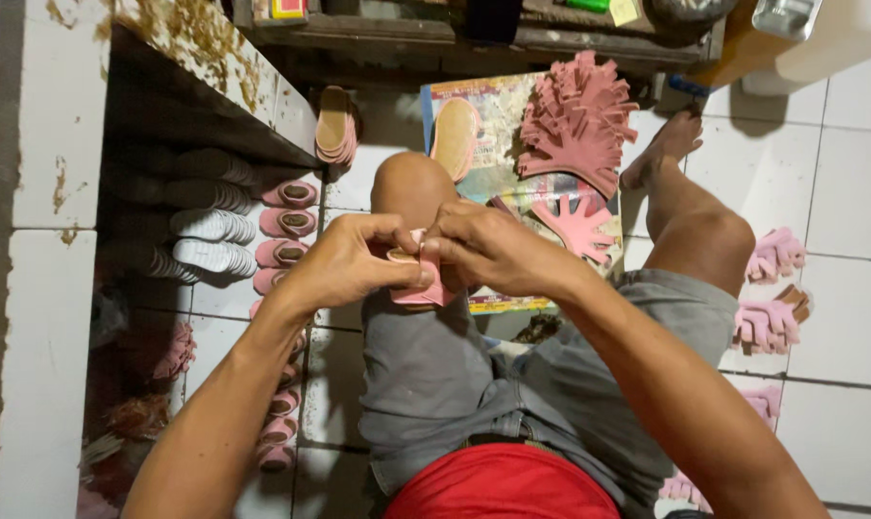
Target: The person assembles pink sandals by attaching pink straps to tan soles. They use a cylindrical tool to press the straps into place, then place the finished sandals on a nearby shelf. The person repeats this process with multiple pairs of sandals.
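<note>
Both of my hands meet over my left knee, gripping one small pink shoe piece (424,288) with a tan insole. My left hand (349,261) pinches its left side with thumb and fingers. My right hand (488,248) presses down on its top edge. Much of the piece is hidden by my fingers. I sit on a tiled floor in grey shorts and a red shirt.
A stack of pink fringed upper pieces (577,120) and a tan sole (454,136) lie on a printed sheet (498,187) ahead. Rows of small pink shoes (286,223) line the floor at left beside a shelf (205,58). More pink pieces (770,312) lie at right.
</note>
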